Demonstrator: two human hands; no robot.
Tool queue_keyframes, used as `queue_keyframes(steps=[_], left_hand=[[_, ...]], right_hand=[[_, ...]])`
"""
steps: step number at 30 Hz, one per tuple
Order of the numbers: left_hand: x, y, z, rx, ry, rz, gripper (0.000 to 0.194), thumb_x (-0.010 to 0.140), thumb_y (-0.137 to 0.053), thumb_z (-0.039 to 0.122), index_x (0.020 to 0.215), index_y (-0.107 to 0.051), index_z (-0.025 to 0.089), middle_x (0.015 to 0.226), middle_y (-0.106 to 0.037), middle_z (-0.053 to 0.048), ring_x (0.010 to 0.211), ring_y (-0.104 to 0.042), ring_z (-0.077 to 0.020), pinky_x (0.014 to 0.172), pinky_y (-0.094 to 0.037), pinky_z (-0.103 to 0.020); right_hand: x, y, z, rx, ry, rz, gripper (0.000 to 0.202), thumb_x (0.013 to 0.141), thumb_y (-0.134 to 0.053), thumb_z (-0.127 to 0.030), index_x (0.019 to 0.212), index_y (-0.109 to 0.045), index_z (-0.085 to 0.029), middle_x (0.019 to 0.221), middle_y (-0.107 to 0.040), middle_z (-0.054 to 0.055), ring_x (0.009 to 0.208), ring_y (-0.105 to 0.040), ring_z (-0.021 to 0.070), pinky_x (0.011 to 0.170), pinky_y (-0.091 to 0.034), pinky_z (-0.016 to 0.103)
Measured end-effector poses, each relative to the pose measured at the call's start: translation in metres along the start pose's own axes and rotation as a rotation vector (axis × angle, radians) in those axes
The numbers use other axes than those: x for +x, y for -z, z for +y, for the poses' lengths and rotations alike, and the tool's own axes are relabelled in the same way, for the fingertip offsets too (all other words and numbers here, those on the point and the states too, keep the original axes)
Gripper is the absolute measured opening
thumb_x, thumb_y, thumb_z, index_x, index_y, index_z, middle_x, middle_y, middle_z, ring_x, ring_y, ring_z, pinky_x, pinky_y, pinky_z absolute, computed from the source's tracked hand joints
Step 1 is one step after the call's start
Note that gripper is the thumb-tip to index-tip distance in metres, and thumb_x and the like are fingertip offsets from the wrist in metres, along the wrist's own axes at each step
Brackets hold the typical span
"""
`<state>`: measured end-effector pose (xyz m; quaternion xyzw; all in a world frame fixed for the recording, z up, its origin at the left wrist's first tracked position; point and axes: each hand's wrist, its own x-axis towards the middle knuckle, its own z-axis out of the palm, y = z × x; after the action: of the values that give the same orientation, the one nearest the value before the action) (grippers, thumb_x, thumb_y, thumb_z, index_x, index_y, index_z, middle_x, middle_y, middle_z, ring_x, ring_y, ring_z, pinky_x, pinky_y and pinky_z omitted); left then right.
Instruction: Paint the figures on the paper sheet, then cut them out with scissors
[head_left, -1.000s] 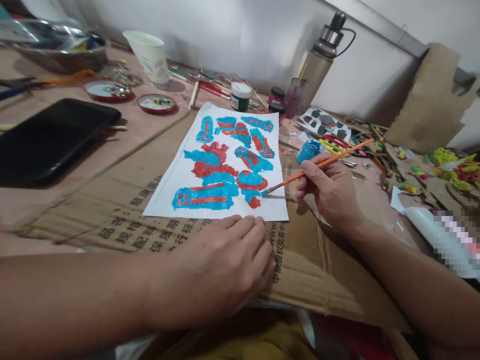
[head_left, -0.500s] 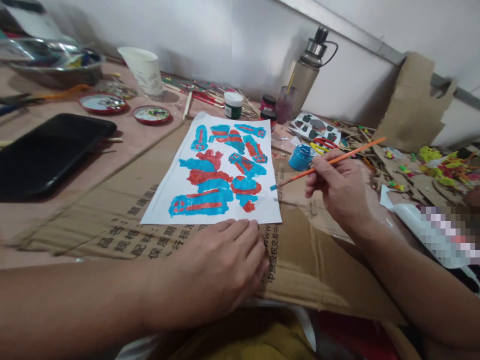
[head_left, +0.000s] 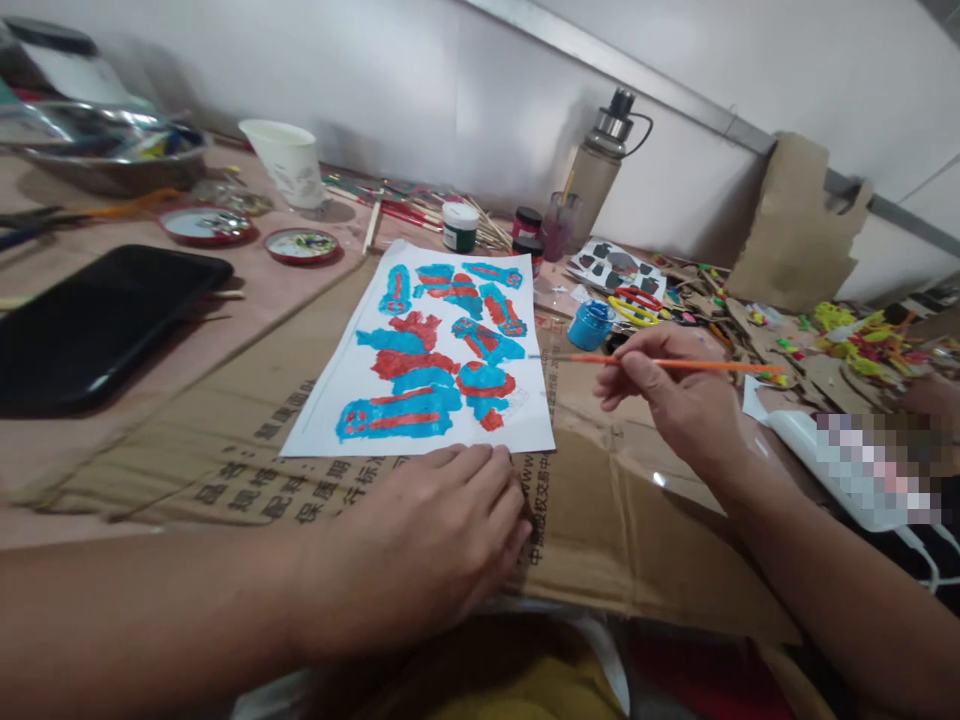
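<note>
My right hand [head_left: 675, 385] is closed in a pinch on an orange-handled paintbrush [head_left: 697, 365], held nearly level with its bristle end over the right edge of a white sheet of paper [head_left: 330, 400]. Patches of blue and red-orange paint cover printed shapes on the sheet. My left hand [head_left: 442, 520] lies at the sheet's near edge, its fingers curled and together; what is under them is hidden. An opened jar of blue paint [head_left: 589, 326] stands just beyond the right hand. Beneath the sheet is a flattened cardboard piece [head_left: 585, 540] with printed characters.
Behind the sheet stand lidded paint jars [head_left: 460, 228], a paper cup [head_left: 285, 165] and a tall bottle [head_left: 596, 175]. A black phone-like slab [head_left: 112, 320] lies at left. Scissors [head_left: 634, 308], cardboard scraps and a white power strip [head_left: 832, 465] are on the right, near another person's hand [head_left: 934, 400].
The paintbrush has swung from slanting to nearly level, and its bristle end has lifted away from the sheet's lower right. The left hand stays by the near edge. The view has shifted slightly.
</note>
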<state>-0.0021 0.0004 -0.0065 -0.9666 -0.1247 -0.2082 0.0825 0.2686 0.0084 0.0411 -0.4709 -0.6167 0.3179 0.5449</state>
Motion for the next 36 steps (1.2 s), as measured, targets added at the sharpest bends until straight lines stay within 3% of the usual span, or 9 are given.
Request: queue_keyframes(steps=[5, 13, 19, 26, 36], left_hand=[[0.000, -0.001, 0.000, 0.014, -0.011, 0.008, 0.024, 0.108, -0.060, 0.025, 0.091, -0.075, 0.018, 0.094, -0.076, -0.012, 0.087, -0.067, -0.0249, 0.081, -0.056, -0.039], [-0.002, -0.003, 0.001, -0.007, -0.007, 0.020, 0.020, 0.106, -0.064, 0.027, 0.092, -0.075, 0.018, 0.095, -0.075, -0.011, 0.089, -0.067, -0.0251, 0.084, -0.056, -0.040], [-0.003, -0.003, 0.002, -0.005, -0.002, 0.025, 0.019, 0.105, -0.065, 0.027, 0.091, -0.074, 0.019, 0.094, -0.075, -0.011, 0.089, -0.067, -0.0250, 0.084, -0.056, -0.040], [-0.001, 0.002, 0.001, -0.009, -0.012, -0.013, 0.019, 0.105, -0.064, 0.027, 0.093, -0.075, 0.019, 0.094, -0.076, -0.012, 0.088, -0.067, -0.0254, 0.081, -0.058, -0.040], [-0.003, -0.001, 0.001, -0.014, -0.007, 0.003, 0.018, 0.105, -0.063, 0.025, 0.094, -0.076, 0.019, 0.095, -0.076, -0.012, 0.089, -0.068, -0.0256, 0.084, -0.058, -0.040]], right_hand=[[-0.017, -0.008, 0.002, -0.126, 0.037, -0.090, 0.033, 0.100, -0.081, -0.051, 0.087, -0.073, -0.022, 0.075, -0.079, 0.002, 0.065, -0.075, 0.0169, 0.063, -0.063, 0.029], [-0.028, -0.009, 0.008, -0.307, 0.121, -0.149, 0.012, 0.098, -0.083, -0.038, 0.092, -0.082, -0.027, 0.079, -0.082, 0.002, 0.070, -0.078, 0.0197, 0.066, -0.061, 0.030], [-0.029, -0.005, 0.012, -0.377, 0.164, -0.299, 0.010, 0.102, -0.077, -0.034, 0.095, -0.083, -0.031, 0.085, -0.082, 0.003, 0.075, -0.076, 0.0214, 0.069, -0.061, 0.034], [-0.028, -0.004, 0.012, -0.367, 0.229, -0.273, 0.010, 0.103, -0.074, -0.030, 0.098, -0.082, -0.030, 0.086, -0.081, 0.004, 0.079, -0.076, 0.0223, 0.071, -0.062, 0.035], [-0.022, -0.014, 0.012, -0.364, 0.198, -0.305, 0.009, 0.100, -0.077, -0.031, 0.094, -0.082, -0.029, 0.091, -0.083, 0.003, 0.079, -0.077, 0.0199, 0.073, -0.062, 0.031]])
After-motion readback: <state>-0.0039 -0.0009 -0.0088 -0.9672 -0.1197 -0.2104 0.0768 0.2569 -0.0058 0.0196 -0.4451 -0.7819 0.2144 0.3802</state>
